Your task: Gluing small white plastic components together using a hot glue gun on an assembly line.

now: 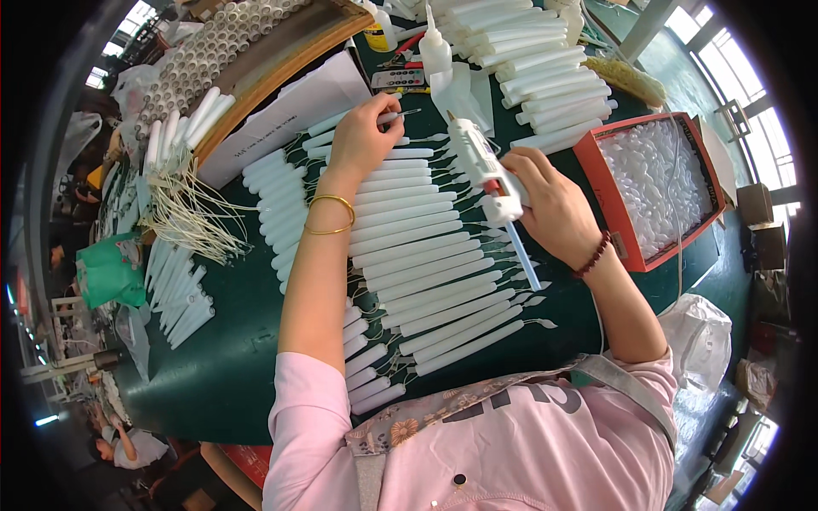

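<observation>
My right hand [554, 200] is wrapped round the grip of a white hot glue gun [477, 157]. Its nozzle points away from me, and a bluish glue stick [522, 257] juts from its rear. My left hand [362, 140] pinches the end of a white LED taper candle, mostly hidden by the fingers; a thin tip sticks out toward the nozzle, apart from it. Below both hands lies a long row of white candle sticks [417, 237], with small flame-shaped tips on wires at their right ends. More white tubes [274, 204] lie left of my forearm, wired to the row.
At right stands a red box [635, 255] of small clear flame-shaped pieces. Stacked white tubes [532, 64] and a squeeze bottle [435, 55] are at the back. Left are wired tubes [175, 294], a green bag [111, 271] and a wood-edged tray [281, 72]. A cord crosses the box.
</observation>
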Action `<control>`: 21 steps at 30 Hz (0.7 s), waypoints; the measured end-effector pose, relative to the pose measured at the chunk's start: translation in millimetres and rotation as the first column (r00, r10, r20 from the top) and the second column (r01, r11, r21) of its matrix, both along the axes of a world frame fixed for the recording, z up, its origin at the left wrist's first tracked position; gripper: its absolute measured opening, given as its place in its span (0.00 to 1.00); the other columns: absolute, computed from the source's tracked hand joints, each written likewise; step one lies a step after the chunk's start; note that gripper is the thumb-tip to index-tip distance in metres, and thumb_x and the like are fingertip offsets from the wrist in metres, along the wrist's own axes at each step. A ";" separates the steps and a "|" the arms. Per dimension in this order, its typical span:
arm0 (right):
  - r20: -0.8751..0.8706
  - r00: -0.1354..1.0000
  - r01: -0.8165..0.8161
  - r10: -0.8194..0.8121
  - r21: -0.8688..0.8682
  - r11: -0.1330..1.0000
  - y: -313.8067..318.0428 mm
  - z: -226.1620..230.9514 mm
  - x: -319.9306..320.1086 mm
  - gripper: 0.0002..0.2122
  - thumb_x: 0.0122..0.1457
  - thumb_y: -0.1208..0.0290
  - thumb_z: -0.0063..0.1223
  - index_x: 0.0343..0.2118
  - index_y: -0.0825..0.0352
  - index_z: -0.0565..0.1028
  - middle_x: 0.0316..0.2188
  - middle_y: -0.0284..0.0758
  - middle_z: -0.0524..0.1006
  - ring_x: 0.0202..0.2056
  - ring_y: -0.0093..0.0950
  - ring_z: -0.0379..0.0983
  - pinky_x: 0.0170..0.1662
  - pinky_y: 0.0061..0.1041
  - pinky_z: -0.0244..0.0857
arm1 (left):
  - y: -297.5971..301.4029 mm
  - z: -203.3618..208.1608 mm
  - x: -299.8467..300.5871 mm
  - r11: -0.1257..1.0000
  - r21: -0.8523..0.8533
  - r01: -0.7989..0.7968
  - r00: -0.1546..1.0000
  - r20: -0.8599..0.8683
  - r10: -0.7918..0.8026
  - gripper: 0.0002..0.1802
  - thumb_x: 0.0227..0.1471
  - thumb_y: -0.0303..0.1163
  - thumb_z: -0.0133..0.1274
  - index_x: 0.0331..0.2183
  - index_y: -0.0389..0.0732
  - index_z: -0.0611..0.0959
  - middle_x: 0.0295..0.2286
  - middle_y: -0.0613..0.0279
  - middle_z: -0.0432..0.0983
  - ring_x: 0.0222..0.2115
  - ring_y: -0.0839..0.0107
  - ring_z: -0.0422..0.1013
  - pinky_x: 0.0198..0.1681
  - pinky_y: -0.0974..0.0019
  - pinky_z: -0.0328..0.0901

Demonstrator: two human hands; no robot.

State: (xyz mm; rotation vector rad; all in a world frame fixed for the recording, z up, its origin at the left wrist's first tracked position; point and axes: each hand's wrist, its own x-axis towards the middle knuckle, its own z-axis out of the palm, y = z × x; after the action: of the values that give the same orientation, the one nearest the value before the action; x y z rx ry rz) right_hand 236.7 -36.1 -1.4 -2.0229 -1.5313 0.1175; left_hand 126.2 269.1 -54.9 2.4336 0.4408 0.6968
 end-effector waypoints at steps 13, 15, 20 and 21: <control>0.025 1.000 0.000 0.001 -0.016 1.000 22.1 -34.8 5.0 0.18 0.54 0.77 0.63 0.49 0.64 0.74 0.46 0.38 0.73 0.43 0.42 0.77 0.44 0.38 0.75 | -17.2 9.6 -8.9 0.978 -0.157 0.139 0.990 -0.003 -0.141 0.08 0.54 0.25 0.61 0.38 0.36 0.85 0.33 0.60 0.83 0.33 0.72 0.80 0.42 0.70 0.74; 0.031 1.000 -0.002 0.003 -0.037 0.999 22.7 -35.6 4.8 0.18 0.54 0.77 0.63 0.49 0.64 0.74 0.46 0.38 0.73 0.43 0.42 0.77 0.43 0.38 0.75 | -18.9 10.4 -8.5 0.981 -0.135 0.140 0.990 -0.015 -0.143 0.08 0.54 0.24 0.61 0.38 0.36 0.85 0.34 0.60 0.83 0.33 0.72 0.80 0.42 0.69 0.74; 0.057 0.998 0.013 -0.009 -0.059 0.998 23.9 -36.7 4.2 0.18 0.54 0.75 0.63 0.48 0.64 0.74 0.45 0.38 0.74 0.42 0.42 0.77 0.42 0.37 0.75 | -18.7 11.0 -7.6 0.983 -0.124 0.134 0.991 0.011 -0.134 0.08 0.54 0.23 0.62 0.38 0.36 0.85 0.35 0.58 0.83 0.34 0.70 0.81 0.43 0.69 0.76; 0.056 0.998 0.016 -0.013 -0.056 0.998 23.5 -37.9 4.0 0.17 0.54 0.75 0.63 0.48 0.64 0.74 0.45 0.38 0.74 0.41 0.42 0.77 0.42 0.37 0.75 | -18.7 10.9 -7.9 0.983 -0.124 0.133 0.991 0.012 -0.133 0.08 0.54 0.23 0.62 0.38 0.36 0.85 0.35 0.58 0.83 0.34 0.70 0.81 0.43 0.69 0.76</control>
State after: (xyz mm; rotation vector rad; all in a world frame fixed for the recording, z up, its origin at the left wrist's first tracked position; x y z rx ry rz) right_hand 240.8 -12.6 -39.3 -2.0972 -1.5634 0.1000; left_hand 118.3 250.4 -44.0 2.3192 0.3076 0.5985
